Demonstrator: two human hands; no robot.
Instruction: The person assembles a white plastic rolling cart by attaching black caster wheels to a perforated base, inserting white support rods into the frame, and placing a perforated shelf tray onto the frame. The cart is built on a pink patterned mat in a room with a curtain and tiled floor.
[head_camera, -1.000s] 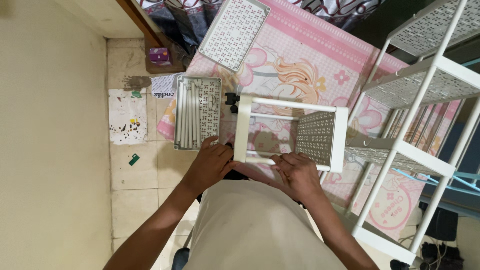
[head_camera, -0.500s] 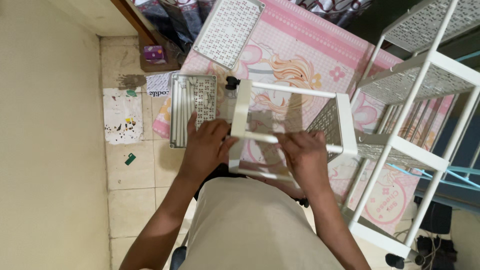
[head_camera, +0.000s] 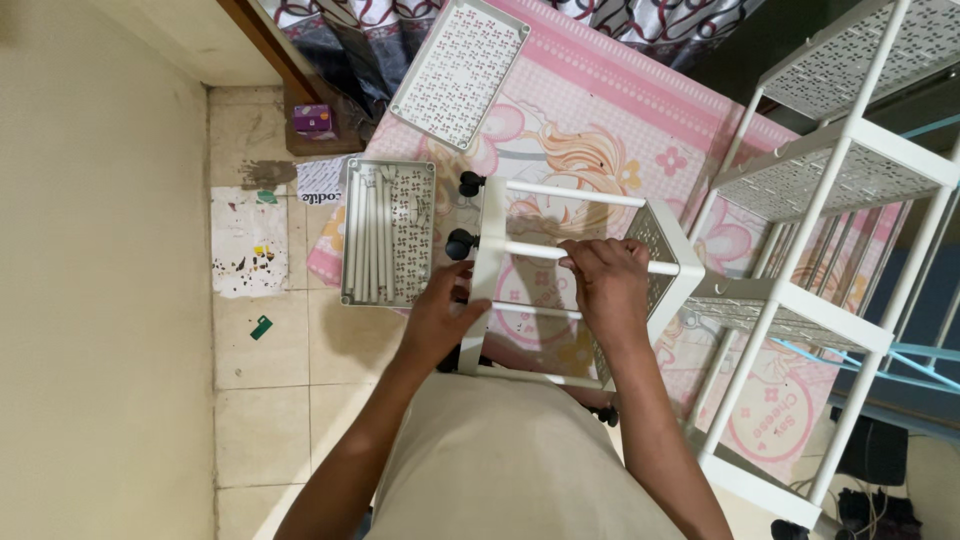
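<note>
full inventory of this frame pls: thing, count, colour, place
rack section: 1, white, on its side, held over the mat
casters: 2 clearly seen, black, on the section's left end
tray of tubes: 1, white, floor left of the section
loose shelf: 1, white, perforated, top of the mat
mat: 1, pink, on the floor
assembled rack: 1, white, right
paper sheet: 1, white, stained, floor left
purple box: 1, top left
left hand: grips the section's left end
right hand: on a tube of the section
</note>
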